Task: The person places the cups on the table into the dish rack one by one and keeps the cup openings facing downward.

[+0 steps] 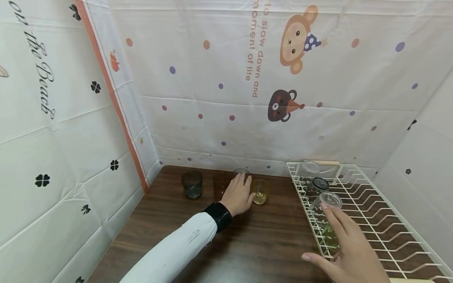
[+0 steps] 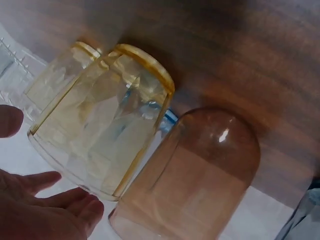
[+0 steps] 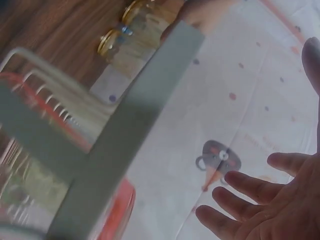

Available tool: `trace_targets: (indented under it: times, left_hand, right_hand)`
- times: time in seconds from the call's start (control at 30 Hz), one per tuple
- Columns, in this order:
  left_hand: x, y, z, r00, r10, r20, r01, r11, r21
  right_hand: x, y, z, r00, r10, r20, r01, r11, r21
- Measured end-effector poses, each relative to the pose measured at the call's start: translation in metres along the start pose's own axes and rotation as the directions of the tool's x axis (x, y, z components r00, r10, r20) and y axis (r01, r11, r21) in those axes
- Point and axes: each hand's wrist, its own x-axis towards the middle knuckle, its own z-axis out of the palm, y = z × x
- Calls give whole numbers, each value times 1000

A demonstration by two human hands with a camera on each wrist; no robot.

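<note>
My left hand (image 1: 238, 194) reaches among the glasses at the back of the table. Its fingers extend over a clear glass (image 1: 241, 171), between a brown glass (image 1: 220, 184) and a yellow glass (image 1: 260, 193). In the left wrist view, the fingertips of that hand (image 2: 47, 205) are right at the rim of an amber-tinted glass (image 2: 107, 125), thumb apart; a pinkish-brown glass (image 2: 195, 170) stands beside it. Over the rack, my right hand (image 1: 354, 243) has its fingers spread, fingertips overlapping a clear upturned glass (image 1: 332, 199). The right wrist view shows that hand (image 3: 260, 200) gripping nothing.
A dark grey glass (image 1: 192, 184) stands at the table's back left. The white wire rack (image 1: 375, 220) on the right also holds a dark-rimmed glass (image 1: 319, 184), another clear glass (image 1: 310, 167) and a green glass (image 1: 330, 236). Printed cloth (image 1: 198, 94) hangs behind the table.
</note>
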Motion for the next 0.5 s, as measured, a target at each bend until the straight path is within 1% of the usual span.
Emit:
trace_targets:
  times: [0.13, 0.23, 0.33, 0.43, 0.5]
  left_hand:
    - [6, 1, 1, 998, -20, 52, 19, 1000, 23]
    - [8, 0, 6, 998, -31, 57, 27, 997, 76]
    - [8, -2, 13, 999, -26, 28, 22, 988, 151]
    - [8, -3, 22, 1000, 2, -30, 5, 974, 226]
    - [9, -3, 27, 997, 26, -74, -6, 964, 267]
  right_hand:
    - [5, -8, 7, 998, 35, 51, -35, 999, 5]
    - [7, -11, 14, 995, 52, 82, -52, 999, 6]
    - [8, -14, 20, 994, 51, 98, -53, 998, 17]
    - [9, -16, 24, 994, 48, 101, -51, 998, 28]
    - [10, -17, 27, 995, 41, 95, -44, 998, 36]
